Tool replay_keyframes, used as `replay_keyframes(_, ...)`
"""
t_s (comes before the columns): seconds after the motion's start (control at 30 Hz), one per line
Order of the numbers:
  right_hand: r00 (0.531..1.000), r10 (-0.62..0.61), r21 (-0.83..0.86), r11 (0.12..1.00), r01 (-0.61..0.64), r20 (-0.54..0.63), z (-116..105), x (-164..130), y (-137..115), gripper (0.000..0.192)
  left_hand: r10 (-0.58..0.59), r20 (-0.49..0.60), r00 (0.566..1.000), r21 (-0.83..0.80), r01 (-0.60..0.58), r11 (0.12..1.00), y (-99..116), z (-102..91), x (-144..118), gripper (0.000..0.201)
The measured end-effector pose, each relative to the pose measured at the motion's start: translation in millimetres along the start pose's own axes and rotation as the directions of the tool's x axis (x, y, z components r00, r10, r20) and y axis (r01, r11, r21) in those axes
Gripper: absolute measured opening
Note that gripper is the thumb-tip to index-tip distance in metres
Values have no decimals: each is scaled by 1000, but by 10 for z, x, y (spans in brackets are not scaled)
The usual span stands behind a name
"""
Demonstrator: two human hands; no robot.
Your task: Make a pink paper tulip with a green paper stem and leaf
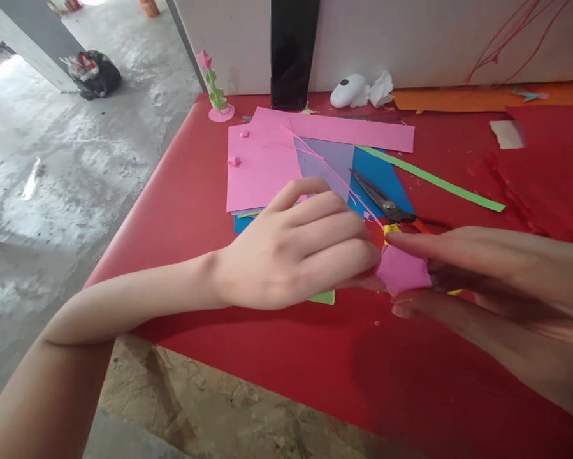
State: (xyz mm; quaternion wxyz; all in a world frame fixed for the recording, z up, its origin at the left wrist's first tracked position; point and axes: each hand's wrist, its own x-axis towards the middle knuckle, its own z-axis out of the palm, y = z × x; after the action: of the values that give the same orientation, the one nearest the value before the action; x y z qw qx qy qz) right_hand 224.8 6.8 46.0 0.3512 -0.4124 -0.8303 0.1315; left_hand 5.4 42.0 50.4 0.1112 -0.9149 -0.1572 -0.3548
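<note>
A pink paper star (pixel 405 269) is held just above the red tabletop, between both hands. My left hand (pixel 289 252) reaches across from the left with curled fingers, and its fingertips pinch the star's left edge. On the other side, the thumb and index finger of my right hand (pixel 501 274) grip the star from above and below. Scissors (pixel 386 203) with dark blades lie just behind the star, their handles partly hidden by my right hand. A small yellow piece (pixel 390 231) shows at the star's upper edge; whether it belongs to the scissors I cannot tell.
Pink paper sheets (pixel 262 172) lie over purple and blue paper (pixel 382 172) behind my left hand. A green strip (pixel 439 180) stretches to the right. A paper flower (pixel 214 89) stands at the back left. A white rounded object (pixel 348 90) sits by the wall.
</note>
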Motion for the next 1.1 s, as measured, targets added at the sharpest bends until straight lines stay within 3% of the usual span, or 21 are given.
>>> replay_keyframes(0.23,990,-128,-73,989,132,60,-27,21,2,28,-12,-2,1000,57,12,998,31,-14,4,27)
replay_keyframes(0.43,990,-112,-38,993,116,81,0,42,-4,24,-17,2,1000,75,17,997,56,-18,26,17)
replay_keyframes(0.63,996,-42,-105,993,50,78,-41,-50,29,37,-8,23,1000,87,6,996,76,-26,38,15)
replay_keyframes(0.8,979,-151,-94,982,164,138,-55,-44,49,48,14,25,1000,107,-16,994,90,-56,47,17)
replay_keyframes(1.1,970,-209,-131,966,225,128,-8,-67,39,51,33,33,999,146,-38,989,112,-62,50,26)
